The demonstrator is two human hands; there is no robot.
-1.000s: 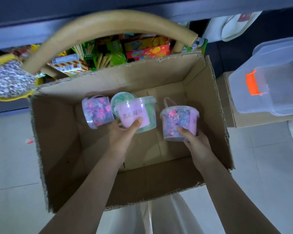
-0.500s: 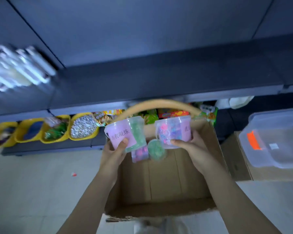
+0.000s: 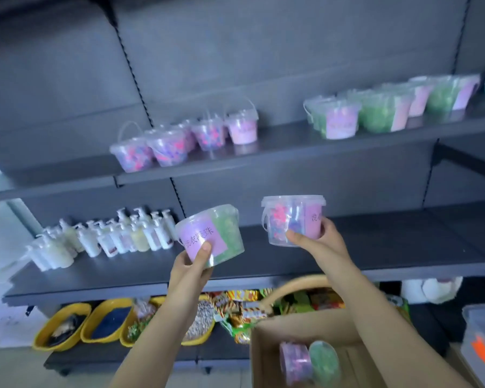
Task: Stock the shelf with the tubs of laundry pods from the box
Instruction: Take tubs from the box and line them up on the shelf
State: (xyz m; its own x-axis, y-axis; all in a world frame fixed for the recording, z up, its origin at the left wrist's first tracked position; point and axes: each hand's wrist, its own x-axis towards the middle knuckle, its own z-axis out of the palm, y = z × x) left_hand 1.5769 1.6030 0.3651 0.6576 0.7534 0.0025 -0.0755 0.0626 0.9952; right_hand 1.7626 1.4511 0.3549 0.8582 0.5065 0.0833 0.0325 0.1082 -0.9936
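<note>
Now, with the left hand [image 3: 189,273] curled round the green tub [image 3: 227,233] and the right hand [image 3: 319,242] round the pink tub [image 3: 286,219], raise both to the shelf [image 3: 280,145] above the fingers [image 3: 205,252], setting each upright beside its matching row.

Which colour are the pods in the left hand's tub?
Green, inside the clear lilac-labelled plastic tub; head view.

1 head view (wide-angle) facing shelves [image 3: 375,247], close.
</note>
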